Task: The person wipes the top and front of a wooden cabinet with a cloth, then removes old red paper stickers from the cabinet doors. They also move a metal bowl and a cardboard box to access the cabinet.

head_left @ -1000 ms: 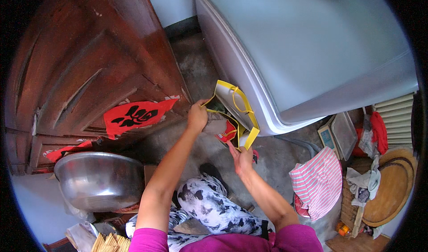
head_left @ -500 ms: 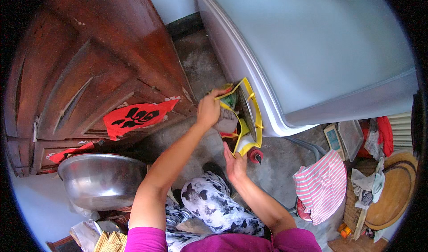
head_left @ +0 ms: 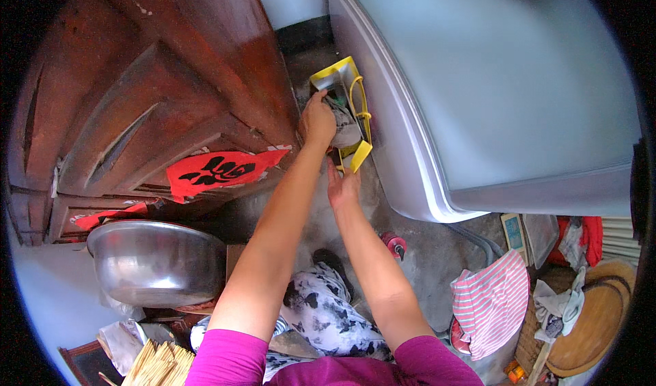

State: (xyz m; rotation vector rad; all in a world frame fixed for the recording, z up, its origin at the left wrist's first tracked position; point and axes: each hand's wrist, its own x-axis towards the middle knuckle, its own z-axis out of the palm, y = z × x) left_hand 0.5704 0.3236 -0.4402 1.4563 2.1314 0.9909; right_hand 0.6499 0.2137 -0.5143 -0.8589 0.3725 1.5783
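A yellow-edged carrier bag (head_left: pixel 358 156) with a yellow loop handle is held low between the wooden door and the white appliance. Its mouth faces up, and a crumpled grey cloth-like bundle (head_left: pixel 346 128) shows inside with something green. My left hand (head_left: pixel 319 119) is closed on the bag's left side, its thumb over the rim. At the near end my right hand (head_left: pixel 344 186) presses against the bag, fingers partly hidden beneath the yellow edge. Both arms stretch forward. On the floor right of my right forearm stands a red bottle (head_left: pixel 393 244) with a dark top.
A reddish-brown wooden door (head_left: pixel 164 99) with a red paper stands left; the white appliance (head_left: pixel 519 99) fills the right. A steel basin (head_left: pixel 157 263) sits lower left above a bundle of sticks (head_left: pixel 160 364). Striped cloth (head_left: pixel 493 304) and a round wooden board (head_left: pixel 593 324) lie right.
Both hands have carried the bag forward and slightly left, away from beside the red bottle into the gap between door and appliance. My arms are more stretched out.
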